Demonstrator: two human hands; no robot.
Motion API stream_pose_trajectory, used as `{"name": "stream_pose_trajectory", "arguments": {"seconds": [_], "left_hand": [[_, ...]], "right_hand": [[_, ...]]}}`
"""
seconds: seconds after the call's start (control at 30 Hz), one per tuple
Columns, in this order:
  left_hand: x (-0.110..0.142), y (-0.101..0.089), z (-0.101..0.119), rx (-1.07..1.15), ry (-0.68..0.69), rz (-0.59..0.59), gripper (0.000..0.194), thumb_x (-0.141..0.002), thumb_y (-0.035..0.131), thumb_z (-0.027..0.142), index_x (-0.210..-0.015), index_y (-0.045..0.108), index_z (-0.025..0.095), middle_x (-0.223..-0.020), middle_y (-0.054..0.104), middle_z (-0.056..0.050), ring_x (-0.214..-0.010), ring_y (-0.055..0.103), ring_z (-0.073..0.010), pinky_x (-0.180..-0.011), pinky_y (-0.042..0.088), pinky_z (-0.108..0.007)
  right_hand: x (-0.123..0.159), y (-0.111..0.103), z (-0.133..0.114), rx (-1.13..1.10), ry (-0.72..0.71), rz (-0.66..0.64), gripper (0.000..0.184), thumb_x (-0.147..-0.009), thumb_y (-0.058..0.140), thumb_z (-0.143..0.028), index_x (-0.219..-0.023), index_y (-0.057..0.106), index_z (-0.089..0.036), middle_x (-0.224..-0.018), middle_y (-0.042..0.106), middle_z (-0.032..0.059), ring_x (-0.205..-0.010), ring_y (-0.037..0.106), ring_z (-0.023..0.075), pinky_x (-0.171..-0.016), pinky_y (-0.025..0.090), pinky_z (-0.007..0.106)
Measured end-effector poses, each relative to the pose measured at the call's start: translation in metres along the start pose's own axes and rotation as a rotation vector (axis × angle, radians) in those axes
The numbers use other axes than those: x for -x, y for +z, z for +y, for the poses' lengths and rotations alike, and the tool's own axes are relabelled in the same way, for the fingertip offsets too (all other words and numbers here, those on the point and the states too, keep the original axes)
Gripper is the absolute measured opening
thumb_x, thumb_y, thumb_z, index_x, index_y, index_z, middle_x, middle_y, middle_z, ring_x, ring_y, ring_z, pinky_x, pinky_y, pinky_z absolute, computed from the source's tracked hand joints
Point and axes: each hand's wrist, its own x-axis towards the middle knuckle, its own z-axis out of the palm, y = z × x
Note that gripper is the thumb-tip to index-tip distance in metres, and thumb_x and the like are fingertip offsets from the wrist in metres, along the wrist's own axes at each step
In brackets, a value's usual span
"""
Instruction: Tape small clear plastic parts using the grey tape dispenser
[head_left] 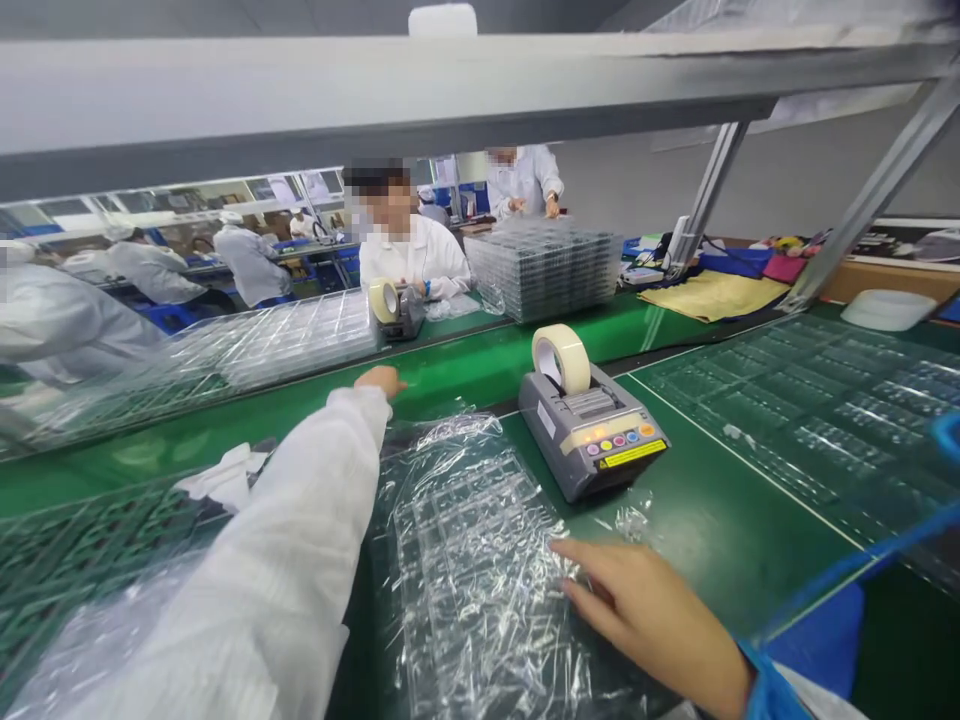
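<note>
Plastic film (450,440) crinkled over clear trays (465,590); right hand (645,620) open on film; left hand (381,380) empty on green belt (465,370).

Tape dispenser (592,430) R of film-wrapped trays (472,570), both on bench (720,540), tray stack (544,270) behind

Right hand (645,625): forearm cut off by the lower edge. Beneath the fingers (592,585), plastic film (450,440) blurs a clear moulded tray (472,600), its cells unreadable. Below and left of the left hand (379,380), a white sleeve (262,560) hides part of a green grid tray (75,560).
</note>
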Motion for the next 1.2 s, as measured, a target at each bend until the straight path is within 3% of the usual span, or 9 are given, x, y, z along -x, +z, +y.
{"name": "stream_pose_trajectory", "arguments": {"seconds": [0.13, 0.27, 0.37, 0.53, 0.87, 0.93, 1.03, 1.13, 1.2], "left_hand": [[0.017, -0.002, 0.020, -0.054, 0.241, -0.197, 0.030, -0.086, 0.052, 0.036, -0.105, 0.056, 0.013, -0.107, 0.058, -0.007, -0.096, 0.057, -0.0201, -0.083, 0.047, -0.041], [0.054, 0.023, 0.029, -0.083, 0.401, -0.288, 0.029, -0.087, 0.052, 0.034, -0.107, 0.056, 0.013, -0.106, 0.059, -0.007, -0.095, 0.057, -0.0196, -0.084, 0.046, -0.042], [0.070, 0.045, 0.022, -0.075, 0.424, -0.276, 0.033, -0.089, 0.049, 0.033, -0.117, 0.050, 0.014, -0.112, 0.055, -0.009, -0.098, 0.056, -0.0207, -0.085, 0.047, -0.043], [0.073, 0.070, 0.010, -0.059, 0.401, -0.279, 0.039, -0.089, 0.048, 0.032, -0.125, 0.043, 0.017, -0.120, 0.051, -0.010, -0.100, 0.055, -0.0214, -0.084, 0.047, -0.043], [0.082, 0.076, 0.014, -0.081, 0.356, -0.232, 0.042, -0.090, 0.046, 0.033, -0.129, 0.039, 0.018, -0.120, 0.050, -0.011, -0.095, 0.057, -0.0203, -0.079, 0.050, -0.040], [0.084, 0.074, 0.014, -0.086, 0.358, -0.203, 0.042, -0.090, 0.046, 0.034, -0.128, 0.040, 0.018, -0.118, 0.052, -0.010, -0.092, 0.058, -0.0192, -0.077, 0.051, -0.039], [0.093, 0.064, 0.021, -0.088, 0.400, -0.114, 0.039, -0.090, 0.045, 0.036, -0.124, 0.045, 0.016, -0.107, 0.057, -0.010, -0.085, 0.060, -0.0183, -0.073, 0.051, -0.037], [0.117, 0.045, 0.039, -0.049, 0.544, 0.060, 0.039, -0.091, 0.042, 0.037, -0.121, 0.050, 0.014, -0.098, 0.059, -0.012, -0.090, 0.058, -0.0212, -0.076, 0.047, -0.036], [0.141, 0.031, 0.053, -0.003, 0.693, 0.170, 0.045, -0.088, 0.044, 0.046, -0.124, 0.048, 0.020, -0.099, 0.058, -0.009, -0.096, 0.055, -0.0203, -0.082, 0.044, -0.033]], "right_hand": [[-0.024, 0.002, -0.008, 0.155, -0.035, -0.128, 0.017, -0.083, 0.053, -0.023, -0.097, 0.063, -0.023, -0.079, 0.069, 0.0021, -0.072, 0.065, 0.0197, -0.060, 0.045, 0.027], [-0.049, 0.015, -0.005, 0.344, -0.081, -0.153, 0.012, -0.083, 0.052, -0.017, -0.077, 0.063, -0.018, -0.074, 0.065, 0.0028, -0.064, 0.062, 0.0155, -0.052, 0.038, 0.024], [-0.061, 0.025, 0.002, 0.381, -0.087, -0.147, 0.016, -0.083, 0.051, -0.011, -0.072, 0.062, -0.015, -0.076, 0.063, 0.0047, -0.059, 0.059, 0.0127, -0.047, 0.033, 0.023], [-0.060, 0.033, 0.008, 0.416, -0.101, -0.145, 0.022, -0.082, 0.048, -0.004, -0.069, 0.061, -0.015, -0.076, 0.060, 0.0027, -0.053, 0.055, 0.0096, -0.044, 0.028, 0.025], [-0.048, 0.047, 0.014, 0.399, -0.053, 0.052, 0.022, -0.084, 0.043, -0.005, -0.081, 0.061, -0.016, -0.083, 0.058, 0.0035, -0.062, 0.054, 0.0136, -0.054, 0.033, 0.027], [-0.043, 0.042, 0.016, 0.278, 0.001, 0.154, 0.023, -0.085, 0.041, -0.007, -0.080, 0.062, -0.016, -0.080, 0.057, 0.0043, -0.063, 0.054, 0.0144, -0.057, 0.035, 0.027], [-0.032, 0.028, 0.015, -0.132, 0.048, 0.266, 0.023, -0.087, 0.041, -0.015, -0.075, 0.061, -0.017, -0.074, 0.052, 0.0028, -0.063, 0.051, 0.0136, -0.058, 0.037, 0.025], [-0.019, 0.013, 0.007, -0.634, 0.130, 0.264, 0.022, -0.085, 0.050, -0.030, -0.069, 0.060, -0.018, -0.067, 0.045, -0.0011, -0.058, 0.043, 0.0113, -0.054, 0.035, 0.024], [-0.013, 0.007, -0.001, -0.997, 0.197, 0.229, 0.028, -0.079, 0.058, -0.042, -0.065, 0.056, -0.018, -0.062, 0.039, -0.0037, -0.054, 0.035, 0.0096, -0.050, 0.031, 0.024]]}}
